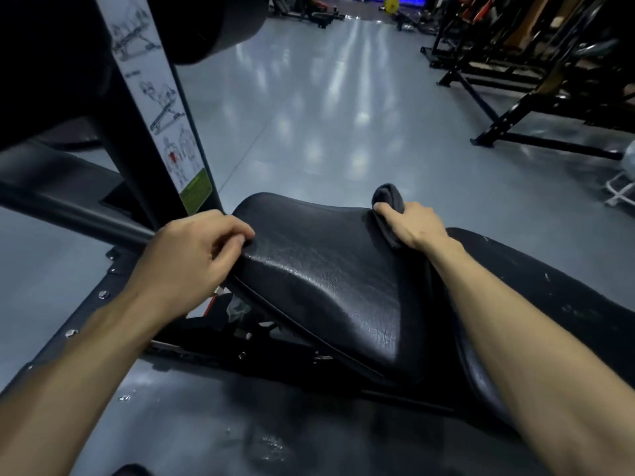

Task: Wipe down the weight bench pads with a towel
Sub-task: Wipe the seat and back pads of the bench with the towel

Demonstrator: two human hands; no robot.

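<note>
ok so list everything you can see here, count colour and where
seat pad: 1, black, centre
back pad: 1, black, scuffed, right of the seat pad
towel: 1, dark grey, far right edge of the seat pad
bench frame post: 1, black, left
instruction sticker: 1, white and green, on the post
floor: grey, glossy
racks: several, black, far right
left hand: fingers curled on the seat pad's left edge
right hand: grips the towel

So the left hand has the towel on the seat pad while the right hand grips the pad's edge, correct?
Swapped. The head view shows the right hand holding the dark towel on the seat pad, while the left hand grips the pad's edge.
</note>
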